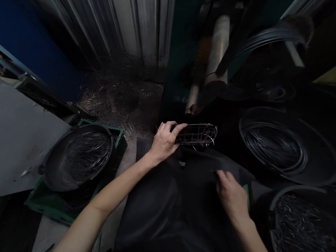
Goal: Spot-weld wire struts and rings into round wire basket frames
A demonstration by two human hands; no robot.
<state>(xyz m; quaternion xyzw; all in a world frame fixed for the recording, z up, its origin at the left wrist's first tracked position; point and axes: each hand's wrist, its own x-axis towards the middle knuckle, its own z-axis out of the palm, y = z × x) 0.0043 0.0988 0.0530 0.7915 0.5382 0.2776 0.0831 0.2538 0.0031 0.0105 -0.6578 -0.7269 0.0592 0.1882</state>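
A small wire basket [200,135] with rounded ends and thin metal rungs is held over my lap. My left hand [164,143] is closed around its left end, thumb on the upper edge, so that end is partly hidden. My right hand [231,194] hovers over the dark apron [179,216], to the right of the basket and apart from it. Its fingers are curled and pressed together. Whatever they may pinch is too dark and blurred to name.
On my left, a round black tub [53,176] of loose wires stands on a green crate [119,135]. A machine [219,45] rises ahead. To the right are a black basin [324,153] with coiled wire and another tub [275,230] full of short wire pieces. Wire scraps [105,100] litter the floor.
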